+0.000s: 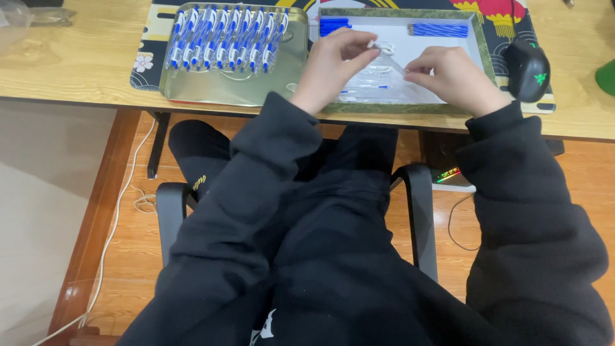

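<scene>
A clear pen barrel (398, 66) is held between both hands above a shallow white tray (477, 48) with a green rim. The left hand (333, 67) is closed around the barrel's far end, where a white cap piece (383, 47) is pinched between thumb and fingertips. The right hand (451, 77) is closed on the barrel's near end, its fingers curled over it. The barrel is tilted, running from far left to near right between the two hands.

Inside the tray, a row of blue refills (441, 29) is laid along the far right side, and a smaller bunch of blue parts (334, 25) is seen at the far left corner. Clear barrels (375, 86) are scattered on the tray floor beneath the hands.

To the left of the tray, a metal tin (192, 93) is set on the desk, and a tight row of blue and white pens (224, 38) is stacked in its far half. A black mouse (527, 69) is placed just right of the tray. Both containers are set on a patterned mat (144, 64) on a wooden desk (64, 64). Black sleeves are worn on both arms, and a black chair (170, 218) is visible below.
</scene>
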